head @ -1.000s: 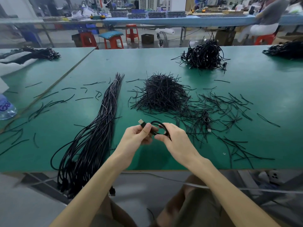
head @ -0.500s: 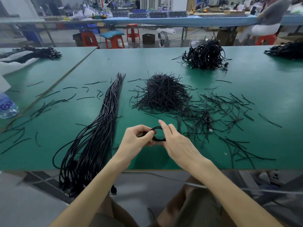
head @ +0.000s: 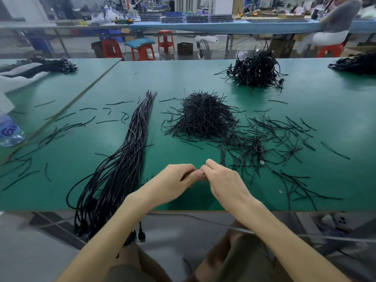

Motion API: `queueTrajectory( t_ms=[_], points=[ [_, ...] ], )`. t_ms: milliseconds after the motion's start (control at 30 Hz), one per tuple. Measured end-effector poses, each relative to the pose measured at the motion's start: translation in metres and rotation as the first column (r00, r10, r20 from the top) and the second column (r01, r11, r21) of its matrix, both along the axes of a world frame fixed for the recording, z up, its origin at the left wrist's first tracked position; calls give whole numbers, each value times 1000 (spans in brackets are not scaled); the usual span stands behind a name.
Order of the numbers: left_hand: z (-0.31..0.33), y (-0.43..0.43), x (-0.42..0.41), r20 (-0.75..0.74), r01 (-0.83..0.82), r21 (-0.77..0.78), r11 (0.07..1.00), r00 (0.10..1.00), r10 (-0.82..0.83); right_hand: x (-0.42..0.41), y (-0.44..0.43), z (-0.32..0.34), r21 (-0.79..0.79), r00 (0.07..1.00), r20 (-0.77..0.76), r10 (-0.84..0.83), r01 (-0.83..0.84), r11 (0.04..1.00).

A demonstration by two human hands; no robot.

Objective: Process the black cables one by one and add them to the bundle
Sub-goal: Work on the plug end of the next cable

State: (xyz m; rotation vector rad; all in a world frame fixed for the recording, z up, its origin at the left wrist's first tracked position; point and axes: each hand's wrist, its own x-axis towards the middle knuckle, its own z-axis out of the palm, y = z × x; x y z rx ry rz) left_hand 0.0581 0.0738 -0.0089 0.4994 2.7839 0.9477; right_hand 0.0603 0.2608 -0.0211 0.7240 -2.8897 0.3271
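Note:
My left hand (head: 173, 184) and my right hand (head: 223, 180) meet fingertip to fingertip just above the green table (head: 183, 78), near its front edge. Both have their fingers curled over a small coiled black cable (head: 183, 176), of which only a dark sliver shows under the left fingers. The bundle (head: 122, 163) of long straight black cables lies left of my left hand, tied near its far end, with its plug ends hanging over the table edge. A single coiled cable (head: 257, 146) with a USB plug lies to the right of my hands.
A heap of short black ties (head: 203, 117) sits beyond my hands, with loose ties scattered to its right and left. A pile of coiled cables (head: 256, 70) stands at the back. A water bottle (head: 9, 133) lies at the left edge.
The cable loop and its plug, visible between my fingers before, are now covered as both hands closed over them. The hands drew tightly together and moved slightly toward me.

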Motion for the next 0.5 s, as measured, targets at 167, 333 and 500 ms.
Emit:
queueTrajectory(
  t_ms=[167, 333, 500],
  points=[
    [2, 7, 1, -11, -3, -154, 988, 1000, 1, 1, -4, 0, -17, 1000, -16, -18, 17, 1000],
    [-4, 5, 1, -52, -36, -48, 998, 998, 33, 0, -5, -2, -40, 999, -47, 14, -16, 999],
    [-10, 1, -4, -80, -104, -8, 995, 991, 103, -4, -1, -6, 67, 995, -80, 62, -57, 996]
  ],
)
